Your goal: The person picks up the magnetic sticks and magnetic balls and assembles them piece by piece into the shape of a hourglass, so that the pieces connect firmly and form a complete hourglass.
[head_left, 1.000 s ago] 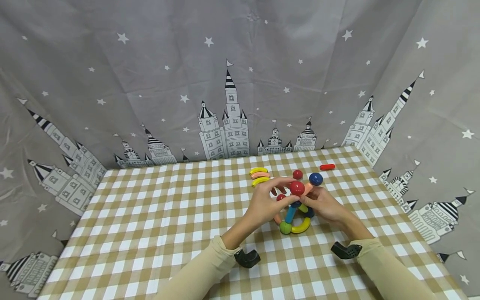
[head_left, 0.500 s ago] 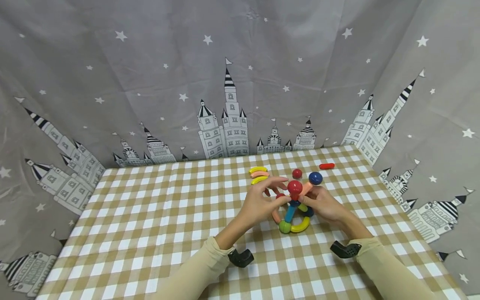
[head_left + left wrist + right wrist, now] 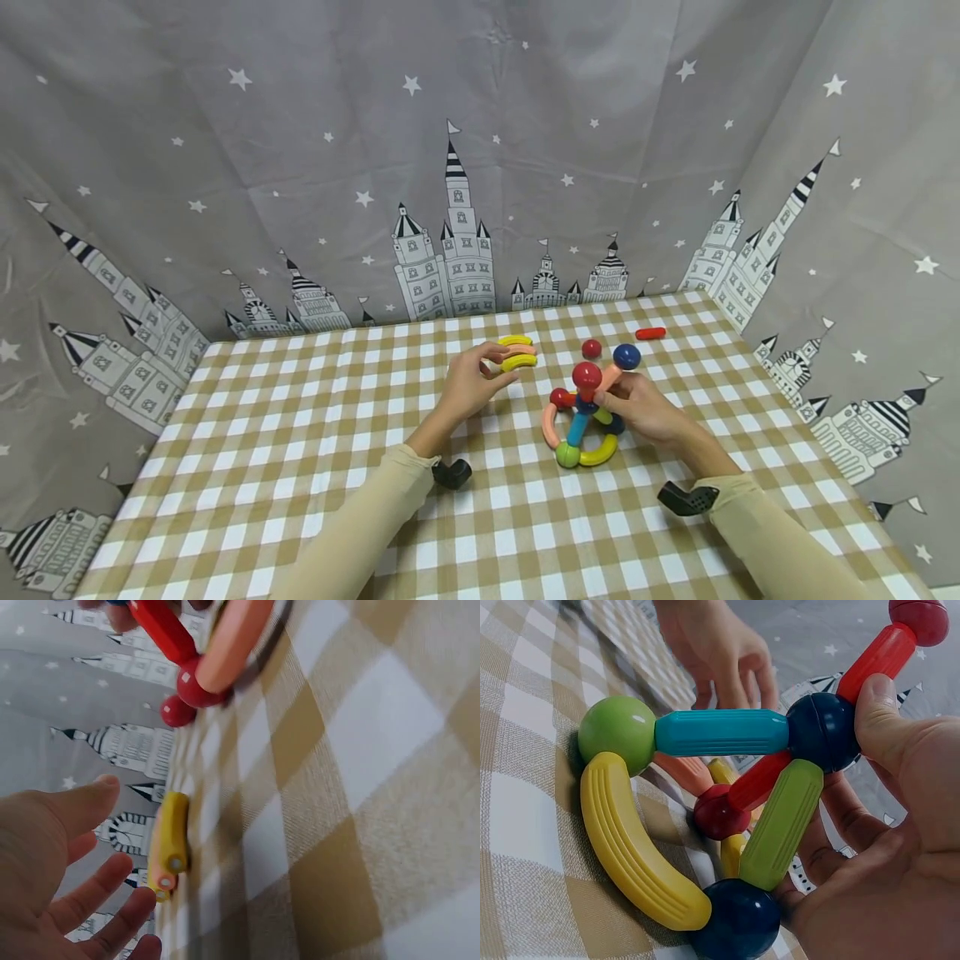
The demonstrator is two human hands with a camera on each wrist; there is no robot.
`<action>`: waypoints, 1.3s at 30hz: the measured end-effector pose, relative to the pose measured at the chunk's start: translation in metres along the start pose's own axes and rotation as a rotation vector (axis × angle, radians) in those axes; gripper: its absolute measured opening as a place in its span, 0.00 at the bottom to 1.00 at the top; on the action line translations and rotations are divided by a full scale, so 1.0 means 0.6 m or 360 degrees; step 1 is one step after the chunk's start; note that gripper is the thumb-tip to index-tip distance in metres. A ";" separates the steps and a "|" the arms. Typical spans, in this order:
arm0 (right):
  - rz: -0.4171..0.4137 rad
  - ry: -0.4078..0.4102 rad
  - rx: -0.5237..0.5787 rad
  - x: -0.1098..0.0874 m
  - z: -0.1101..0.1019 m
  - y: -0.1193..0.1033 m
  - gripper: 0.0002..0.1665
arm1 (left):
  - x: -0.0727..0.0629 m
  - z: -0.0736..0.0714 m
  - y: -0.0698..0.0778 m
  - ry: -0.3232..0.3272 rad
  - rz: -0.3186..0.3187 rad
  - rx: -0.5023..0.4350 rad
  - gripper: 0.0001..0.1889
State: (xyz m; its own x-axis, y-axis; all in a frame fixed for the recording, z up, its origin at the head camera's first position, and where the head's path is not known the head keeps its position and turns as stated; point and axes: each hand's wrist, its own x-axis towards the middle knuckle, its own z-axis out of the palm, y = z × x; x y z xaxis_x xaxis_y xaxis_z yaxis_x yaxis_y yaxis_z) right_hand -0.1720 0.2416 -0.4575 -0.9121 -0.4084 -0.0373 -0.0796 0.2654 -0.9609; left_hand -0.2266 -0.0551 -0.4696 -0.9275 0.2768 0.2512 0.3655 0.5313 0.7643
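Observation:
A frame of magnetic sticks and balls stands on the checked cloth. Its base joins a green ball [image 3: 567, 454], a yellow curved stick [image 3: 634, 851] and a dark blue ball [image 3: 739, 919]. A teal stick [image 3: 721, 733] and others rise to a dark blue ball [image 3: 821, 731], topped by a red stick [image 3: 877, 662] and red ball [image 3: 587, 375]. My right hand [image 3: 651, 408] grips the frame near this top joint, thumb against it; some fingers are hidden. With fingers spread, my left hand [image 3: 472, 387] reaches beside two yellow curved sticks [image 3: 519, 362] and a peach one [image 3: 525, 351]; contact is unclear.
A loose red ball [image 3: 592, 348] lies behind the frame. Farther back on the right is a short red stick [image 3: 650, 333]. A blue ball [image 3: 627, 357] sticks out from the frame on a peach stick. A grey castle-print curtain [image 3: 337, 167] hangs behind the table.
My left hand has left the top of the frame and moved left to the curved sticks. A red stick and ball stand at the frame's top. My right hand stays in place.

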 end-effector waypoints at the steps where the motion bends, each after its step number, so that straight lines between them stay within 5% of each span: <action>1: -0.0002 0.0004 -0.0007 0.000 0.000 0.000 0.23 | 0.004 0.003 -0.004 -0.0013 -0.0016 0.0015 0.22; 12: -0.0030 0.0040 -0.0071 0.001 0.002 0.005 0.20 | 0.037 0.044 -0.021 0.0043 0.0057 0.0234 0.18; 25: -0.0019 0.0054 -0.0103 -0.002 0.004 0.000 0.20 | 0.055 0.060 -0.018 0.0048 -0.0068 0.0337 0.11; 35: -0.0021 0.0056 -0.0134 -0.002 0.006 0.002 0.20 | 0.061 0.051 -0.008 -0.0089 -0.0080 0.0423 0.08; 39: -0.0035 0.0051 -0.0144 -0.002 0.006 0.004 0.20 | 0.064 0.043 0.004 -0.0155 -0.0076 0.0348 0.09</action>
State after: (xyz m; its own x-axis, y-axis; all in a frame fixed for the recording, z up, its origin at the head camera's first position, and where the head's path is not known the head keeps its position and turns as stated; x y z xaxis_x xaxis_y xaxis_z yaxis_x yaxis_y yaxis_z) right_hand -0.1697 0.2394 -0.4607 -0.9221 -0.3869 -0.0061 -0.1344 0.3348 -0.9326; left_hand -0.2592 -0.0228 -0.4736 -0.9361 0.3176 0.1513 0.3396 0.7033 0.6245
